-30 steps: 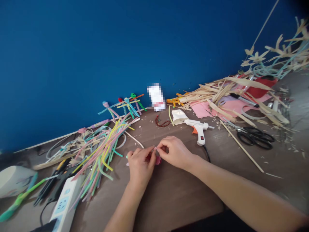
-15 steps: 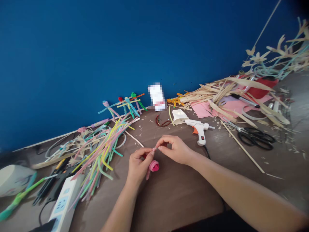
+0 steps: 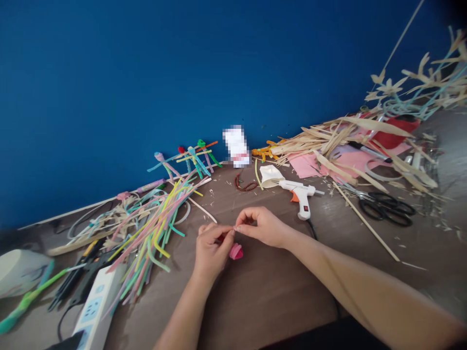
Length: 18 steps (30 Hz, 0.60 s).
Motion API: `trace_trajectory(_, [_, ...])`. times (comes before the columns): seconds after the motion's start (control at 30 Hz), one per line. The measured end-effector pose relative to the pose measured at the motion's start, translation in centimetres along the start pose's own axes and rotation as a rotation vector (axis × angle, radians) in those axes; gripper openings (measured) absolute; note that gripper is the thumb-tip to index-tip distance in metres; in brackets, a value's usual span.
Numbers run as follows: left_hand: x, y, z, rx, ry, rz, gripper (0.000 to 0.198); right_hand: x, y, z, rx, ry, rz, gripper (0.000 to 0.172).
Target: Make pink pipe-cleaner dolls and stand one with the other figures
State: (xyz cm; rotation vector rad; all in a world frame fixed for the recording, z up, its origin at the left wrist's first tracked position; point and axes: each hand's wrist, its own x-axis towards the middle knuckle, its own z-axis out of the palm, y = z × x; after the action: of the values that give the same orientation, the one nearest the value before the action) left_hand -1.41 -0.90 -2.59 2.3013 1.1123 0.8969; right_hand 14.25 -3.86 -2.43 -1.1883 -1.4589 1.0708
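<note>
Above the table's middle, my left hand (image 3: 215, 245) is closed around a pink pipe-cleaner piece (image 3: 236, 251). Its coiled, darker pink end sticks out below my fingers; the rest is hidden in the grip. My right hand (image 3: 263, 226) meets the left fingertips from the right, thumb and forefinger pinched together. Whatever lies in that pinch is too small to make out. Beyond my right hand lies a white hot glue gun (image 3: 301, 194) with an orange trigger, its nozzle over a white cup-like piece (image 3: 272, 176).
Left of my hands lies a heap of pastel pipe cleaners (image 3: 156, 233), near a white power strip (image 3: 95, 304). Pipe-cleaner figures (image 3: 195, 160) lean against the blue wall. Black-handled scissors (image 3: 388, 206), a thin stick (image 3: 368, 223) and dried husk strips (image 3: 328, 138) occupy the right side.
My left hand has turned slightly, so the pink coil sits a little further right and its hanging stem is hidden. The fingertips of both hands have come closer together.
</note>
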Motion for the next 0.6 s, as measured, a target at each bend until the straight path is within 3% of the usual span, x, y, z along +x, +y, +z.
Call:
trace_trajectory(0.27, [-0.04,-0.18,-0.06,-0.03,-0.041,-0.033,0.018,-0.02,-0.31,-0.26,-0.002,-0.022,-0.012,0.011])
trace_trajectory(0.6, [-0.19,0.41,-0.39,0.161,-0.027,0.09,0.019,-0.24,0.13,0.41,-0.082,0.051,-0.044,0.009])
